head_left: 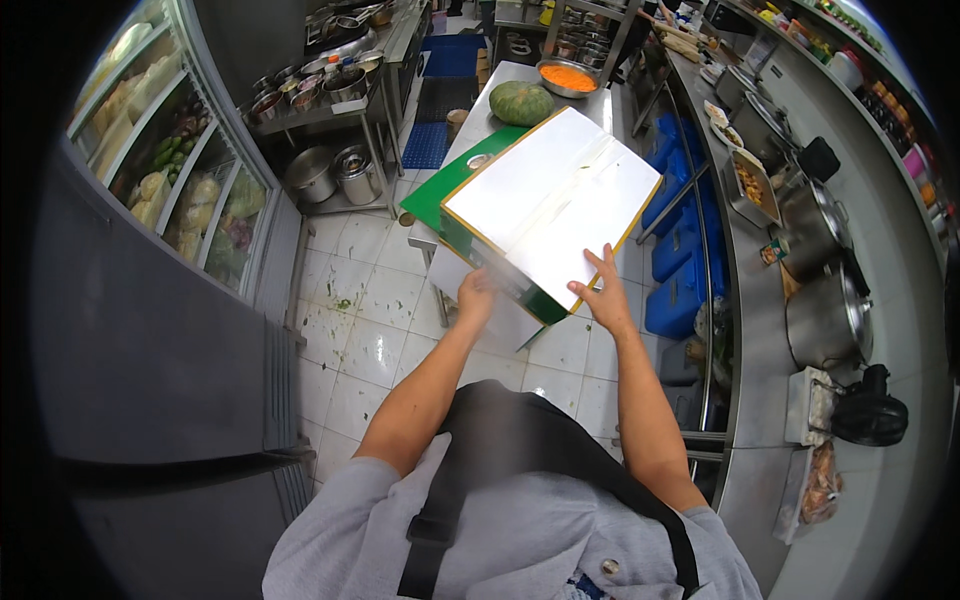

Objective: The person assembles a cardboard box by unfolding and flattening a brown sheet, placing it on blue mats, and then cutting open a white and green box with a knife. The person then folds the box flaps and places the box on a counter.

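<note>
A cardboard box [570,175] with a white top face, green sides and yellow edges lies at a slant over the near end of the table. A pale seam runs across its top. My left hand [478,297] is closed at the box's near left side, its fingertips partly hidden and slightly blurred. At the near right corner, my right hand [602,296] holds the edge, thumb on the white face and fingers spread along the side. Under the box, a green cutting board [432,195] sticks out to the left. Beyond it sits a green pumpkin [521,103].
A metal bowl of shredded orange food [568,78] stands at the table's far end. Blue bins [676,290] sit below the right counter, which carries large pots [828,318]. A glass-door fridge [180,150] is at left. Green scraps litter the tiled floor [375,335].
</note>
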The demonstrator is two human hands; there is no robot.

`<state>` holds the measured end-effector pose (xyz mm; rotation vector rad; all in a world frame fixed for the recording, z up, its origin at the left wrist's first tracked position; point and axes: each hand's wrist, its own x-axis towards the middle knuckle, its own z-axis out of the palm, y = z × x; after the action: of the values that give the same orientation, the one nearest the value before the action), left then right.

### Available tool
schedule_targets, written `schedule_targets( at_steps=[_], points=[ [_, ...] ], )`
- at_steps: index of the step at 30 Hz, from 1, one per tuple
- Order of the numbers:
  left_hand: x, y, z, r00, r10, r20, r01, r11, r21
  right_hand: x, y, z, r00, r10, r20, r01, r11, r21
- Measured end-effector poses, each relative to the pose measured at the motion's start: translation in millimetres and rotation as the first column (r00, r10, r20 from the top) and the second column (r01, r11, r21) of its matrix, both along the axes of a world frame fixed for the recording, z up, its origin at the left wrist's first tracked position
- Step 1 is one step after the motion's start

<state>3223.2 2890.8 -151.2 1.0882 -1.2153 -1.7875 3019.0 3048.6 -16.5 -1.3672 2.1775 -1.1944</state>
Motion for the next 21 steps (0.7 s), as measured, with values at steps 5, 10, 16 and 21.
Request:
schedule_targets(
  at_steps=[5, 10, 16, 21],
  points=[
    [-2, 1, -11, 1.0, 0.023, 0.018, -0.027, 0.975, 0.22, -13, 1, 3, 1.0, 0.029, 0.001, -0.029, 0.999, 0.017],
    [-4, -3, -20, 0.996, 0.073, -0.046, -0.052, 0.934, 0.353, -10, 0, 6, 1.0, 0.027, -0.001, -0.027, 0.999, 0.041],
    [-12, -1, -22, 0.985, 0.103, -0.137, -0.037, 0.908, 0.417, -12, 1, 5, 1.0, 0.028, -0.003, -0.027, 0.998, 0.048],
    [-15, -7, -12, 0.947, 0.215, -0.24, -0.018, 0.779, 0.627, -11, 0, 4, 1.0, 0.024, 0.014, -0.024, 0.998, 0.059]
  ],
)
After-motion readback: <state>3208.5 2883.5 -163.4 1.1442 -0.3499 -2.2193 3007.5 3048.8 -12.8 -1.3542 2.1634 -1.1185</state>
